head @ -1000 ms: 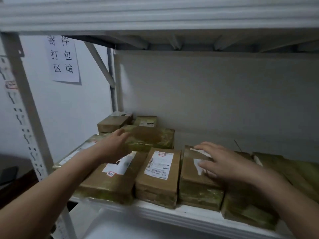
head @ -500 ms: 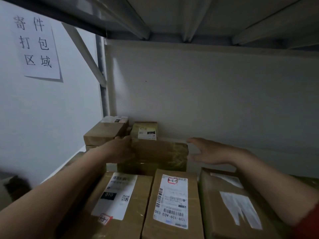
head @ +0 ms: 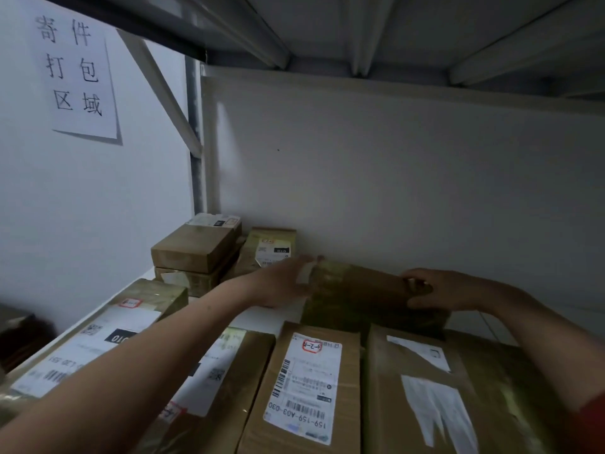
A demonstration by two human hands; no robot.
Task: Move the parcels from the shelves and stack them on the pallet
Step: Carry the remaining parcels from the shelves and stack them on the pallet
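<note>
- Head view shows a shelf [head: 258,317] across the lower frame, packed with taped cardboard parcels.
- Behind the front row, at centre, lies the brown parcel [head: 360,293] in hand.
- Left hand [head: 281,283] presses flat on its left end; right hand [head: 438,290] curls over its right end, both closed on it.
- It looks stiff and fairly light, with slippery tape; holding both ends seems safest.

brown parcels [head: 357,290], white wall sign [head: 77,70] w/ blk text

Two bare forearms, red sleeve edge [head: 594,407] at right arm
</note>
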